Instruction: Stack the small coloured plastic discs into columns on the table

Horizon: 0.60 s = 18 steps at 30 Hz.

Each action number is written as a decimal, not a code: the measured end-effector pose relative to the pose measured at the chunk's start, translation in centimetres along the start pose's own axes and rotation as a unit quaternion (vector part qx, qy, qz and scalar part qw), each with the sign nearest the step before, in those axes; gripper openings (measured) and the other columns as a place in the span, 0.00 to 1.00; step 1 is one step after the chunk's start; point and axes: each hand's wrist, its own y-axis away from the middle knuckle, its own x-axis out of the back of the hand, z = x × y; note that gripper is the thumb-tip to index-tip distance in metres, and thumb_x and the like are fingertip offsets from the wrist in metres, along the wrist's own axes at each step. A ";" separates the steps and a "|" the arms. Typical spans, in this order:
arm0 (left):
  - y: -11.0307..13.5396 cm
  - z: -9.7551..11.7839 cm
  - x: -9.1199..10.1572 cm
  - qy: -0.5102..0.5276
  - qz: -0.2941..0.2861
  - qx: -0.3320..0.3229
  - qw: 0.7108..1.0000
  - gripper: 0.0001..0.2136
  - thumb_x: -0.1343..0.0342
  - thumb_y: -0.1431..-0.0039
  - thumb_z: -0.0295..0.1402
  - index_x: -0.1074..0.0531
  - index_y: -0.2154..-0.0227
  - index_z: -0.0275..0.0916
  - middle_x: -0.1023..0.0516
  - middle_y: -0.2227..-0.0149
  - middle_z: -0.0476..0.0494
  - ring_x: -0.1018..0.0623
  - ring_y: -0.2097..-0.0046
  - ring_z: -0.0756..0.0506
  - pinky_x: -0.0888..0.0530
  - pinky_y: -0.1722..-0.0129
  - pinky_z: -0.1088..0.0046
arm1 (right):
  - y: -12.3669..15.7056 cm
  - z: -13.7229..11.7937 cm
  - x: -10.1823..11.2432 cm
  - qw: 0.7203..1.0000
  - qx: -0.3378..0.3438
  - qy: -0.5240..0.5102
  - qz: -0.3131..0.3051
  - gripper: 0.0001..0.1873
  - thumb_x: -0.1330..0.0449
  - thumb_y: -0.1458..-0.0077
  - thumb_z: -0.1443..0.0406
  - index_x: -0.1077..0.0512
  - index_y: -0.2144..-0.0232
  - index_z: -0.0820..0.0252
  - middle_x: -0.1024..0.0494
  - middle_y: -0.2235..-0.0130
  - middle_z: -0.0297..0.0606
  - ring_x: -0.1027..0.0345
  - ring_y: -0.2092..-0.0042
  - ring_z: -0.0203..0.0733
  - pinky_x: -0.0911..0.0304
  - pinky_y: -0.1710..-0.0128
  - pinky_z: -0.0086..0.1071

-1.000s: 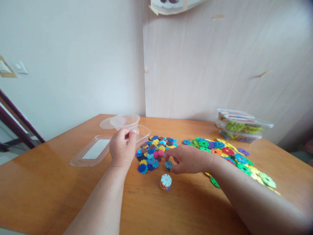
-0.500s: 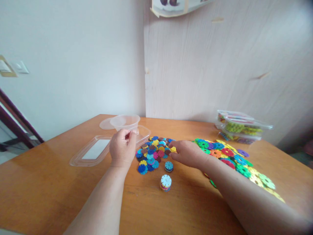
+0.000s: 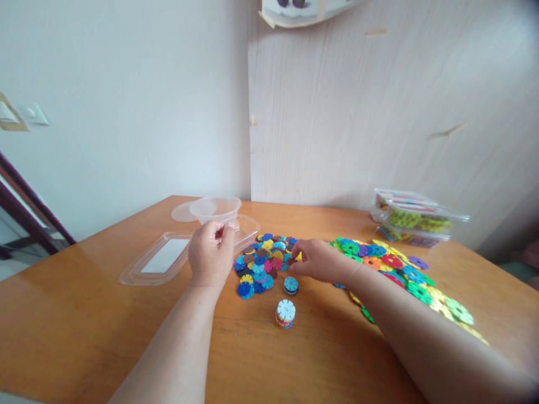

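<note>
My left hand is curled shut at the rim of a clear rectangular container, its fingertips pinched on something I cannot make out. My right hand rests on the right side of a pile of small coloured discs, its thumb and fingers pinching a dark disc at the pile's edge. In front of the pile a short stack of discs with a blue top stands on the table. Nearer to me is a taller stack topped by a pale blue disc.
A wooden table carries a clear rectangular lid at the left and a clear round bowl with a round lid behind. Larger coloured discs spread to the right. Clear boxes of discs stand by the wall.
My right hand left the short blue-topped stack, moved up to the small-disc pile and closed its fingers on a disc there. My left hand has stayed still.
</note>
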 end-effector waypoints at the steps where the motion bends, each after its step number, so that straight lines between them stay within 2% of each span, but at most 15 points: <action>1: 0.0 0.0 0.0 0.000 0.000 0.000 1.000 0.12 0.47 0.41 0.42 0.28 0.73 0.41 0.22 0.72 0.47 0.25 0.67 0.45 0.35 0.66 0.70 | 0.2 0.0 0.4 1.000 0.016 -0.023 -0.015 0.15 0.37 0.51 0.56 0.23 0.60 0.54 0.23 0.70 0.32 0.33 0.70 0.38 0.48 0.74 0.28; 6: 0.0 -0.1 -0.1 -0.005 0.002 0.000 1.000 0.12 0.47 0.40 0.43 0.28 0.73 0.41 0.22 0.71 0.47 0.25 0.67 0.45 0.34 0.65 0.70 | 1.4 -0.3 1.9 0.991 0.080 -0.061 -0.092 0.14 0.35 0.52 0.59 0.22 0.61 0.55 0.25 0.70 0.30 0.35 0.71 0.35 0.47 0.74 0.27; 10: 0.0 -0.1 -0.1 -0.006 0.003 0.000 1.000 0.12 0.47 0.40 0.43 0.28 0.73 0.41 0.22 0.71 0.47 0.24 0.66 0.45 0.34 0.65 0.70 | 1.9 -0.7 2.1 0.986 0.096 -0.053 -0.123 0.20 0.32 0.53 0.54 0.23 0.59 0.55 0.24 0.67 0.32 0.35 0.69 0.36 0.46 0.74 0.27; 13: 0.0 0.0 0.0 -0.007 0.002 0.000 1.000 0.12 0.47 0.41 0.43 0.28 0.73 0.41 0.22 0.71 0.47 0.24 0.66 0.45 0.35 0.65 0.70 | 1.6 -0.6 1.8 0.989 0.076 -0.073 -0.106 0.21 0.33 0.52 0.54 0.23 0.56 0.55 0.24 0.69 0.32 0.35 0.70 0.36 0.46 0.74 0.27; 16: 0.0 0.0 0.0 -0.004 -0.003 0.001 1.000 0.12 0.47 0.41 0.43 0.28 0.73 0.41 0.22 0.71 0.47 0.24 0.66 0.45 0.35 0.66 0.70 | 1.0 -0.4 1.0 0.993 0.064 -0.088 -0.049 0.17 0.38 0.47 0.60 0.22 0.55 0.54 0.24 0.71 0.31 0.35 0.71 0.36 0.46 0.74 0.28; 18: 0.0 0.1 0.0 0.000 -0.004 0.002 1.000 0.12 0.47 0.41 0.43 0.28 0.73 0.41 0.22 0.71 0.46 0.24 0.66 0.44 0.35 0.66 0.70 | 0.7 -0.3 0.4 0.994 0.077 -0.073 -0.010 0.19 0.41 0.46 0.64 0.22 0.51 0.51 0.22 0.70 0.31 0.34 0.71 0.36 0.44 0.72 0.28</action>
